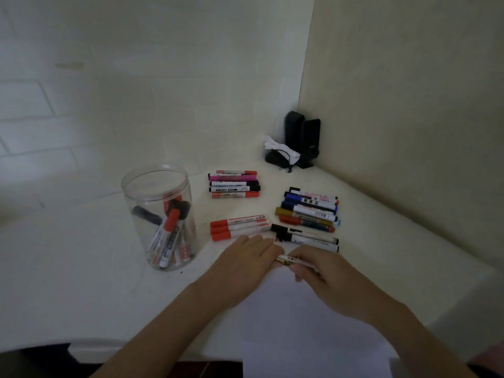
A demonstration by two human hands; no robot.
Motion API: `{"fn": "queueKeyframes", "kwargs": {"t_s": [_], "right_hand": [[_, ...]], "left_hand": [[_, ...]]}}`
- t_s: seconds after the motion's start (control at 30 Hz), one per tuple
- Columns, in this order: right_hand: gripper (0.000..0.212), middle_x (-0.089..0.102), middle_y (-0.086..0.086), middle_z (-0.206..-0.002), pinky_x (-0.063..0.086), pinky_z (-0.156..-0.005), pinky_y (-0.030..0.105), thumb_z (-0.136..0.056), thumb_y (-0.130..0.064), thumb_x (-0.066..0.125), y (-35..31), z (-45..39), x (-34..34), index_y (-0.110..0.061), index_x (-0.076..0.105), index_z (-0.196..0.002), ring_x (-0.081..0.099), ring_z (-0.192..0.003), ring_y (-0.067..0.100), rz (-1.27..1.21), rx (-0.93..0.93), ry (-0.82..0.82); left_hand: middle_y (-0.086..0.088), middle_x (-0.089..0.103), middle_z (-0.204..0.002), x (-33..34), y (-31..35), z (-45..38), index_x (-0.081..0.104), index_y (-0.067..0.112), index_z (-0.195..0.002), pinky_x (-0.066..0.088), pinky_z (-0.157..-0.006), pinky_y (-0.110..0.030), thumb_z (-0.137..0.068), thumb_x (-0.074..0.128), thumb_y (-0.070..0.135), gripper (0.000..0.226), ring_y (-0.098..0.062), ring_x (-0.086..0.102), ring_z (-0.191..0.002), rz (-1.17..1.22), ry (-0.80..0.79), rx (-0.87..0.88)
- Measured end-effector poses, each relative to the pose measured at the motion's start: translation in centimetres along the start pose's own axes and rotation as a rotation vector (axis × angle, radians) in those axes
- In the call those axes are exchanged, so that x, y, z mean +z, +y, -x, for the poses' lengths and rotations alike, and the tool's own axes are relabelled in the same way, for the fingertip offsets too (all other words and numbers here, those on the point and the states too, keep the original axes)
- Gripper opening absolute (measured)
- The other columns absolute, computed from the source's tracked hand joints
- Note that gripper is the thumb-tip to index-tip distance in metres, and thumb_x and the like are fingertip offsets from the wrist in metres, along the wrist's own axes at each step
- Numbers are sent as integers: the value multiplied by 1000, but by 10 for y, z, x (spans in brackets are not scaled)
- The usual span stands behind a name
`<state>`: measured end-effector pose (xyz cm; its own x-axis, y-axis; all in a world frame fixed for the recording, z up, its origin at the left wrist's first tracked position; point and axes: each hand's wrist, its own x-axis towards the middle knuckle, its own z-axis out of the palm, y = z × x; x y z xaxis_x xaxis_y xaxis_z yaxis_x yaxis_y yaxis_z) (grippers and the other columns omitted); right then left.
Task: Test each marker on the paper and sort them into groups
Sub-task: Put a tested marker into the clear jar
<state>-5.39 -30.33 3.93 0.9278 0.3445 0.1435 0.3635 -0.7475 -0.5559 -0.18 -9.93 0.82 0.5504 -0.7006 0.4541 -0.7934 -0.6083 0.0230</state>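
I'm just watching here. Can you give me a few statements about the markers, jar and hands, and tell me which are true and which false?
1. The clear jar still holds markers. True.
2. The jar lies on its side. False: it stands upright.
3. Both hands hold one marker between them, the left hand and the right hand. True.
4. The three red-capped markers lie on the paper. False: they lie on the table beyond it.
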Motion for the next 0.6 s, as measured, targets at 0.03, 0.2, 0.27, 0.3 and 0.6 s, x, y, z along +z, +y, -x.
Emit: {"fn": "queueKeyframes", "kwargs": {"t_s": [0.03,0.2,0.27,0.3,0.6], "right_hand": [[17,61,-18,-82,41,-64,13,-100,-32,47,0,-2,0,-27,63,-104,55,-73,-2,36,-50,20],[39,71,-7,-97,55,-72,26,-95,-42,43,8,-6,2,-22,68,-117,64,-83,9,340,-315,178],[40,71,-6,-94,56,-67,29,-93,-42,43,11,-6,4,-21,69,-115,65,-80,12,407,-360,201],[40,71,-7,-95,55,-68,27,-94,-44,43,12,-6,5,-23,68,-116,65,-80,10,391,-343,184],[16,72,-16,-74,44,-48,19,-81,-25,76,23,-1,-13,-35,71,-92,62,-57,11,-329,237,405]], "left_hand": [[3,58,-105,-6,2,0,55,21,-114,37,-77,-22,-102,34,31,26,-10,50,-90,73,-46,-23],[17,52,-87,-18,0,3,53,25,-114,31,-65,-11,-101,38,38,24,4,43,-68,362,-142,-111],[21,47,-77,-18,-2,5,52,31,-111,33,-62,-11,-99,40,43,21,6,48,-67,389,-177,-135],[20,48,-78,-19,-3,5,51,34,-110,33,-62,-11,-99,39,44,19,5,49,-70,396,-199,-150],[21,46,-113,-5,-19,15,34,39,-131,45,-78,-12,-73,66,65,71,2,48,-98,403,-47,-550]]}}
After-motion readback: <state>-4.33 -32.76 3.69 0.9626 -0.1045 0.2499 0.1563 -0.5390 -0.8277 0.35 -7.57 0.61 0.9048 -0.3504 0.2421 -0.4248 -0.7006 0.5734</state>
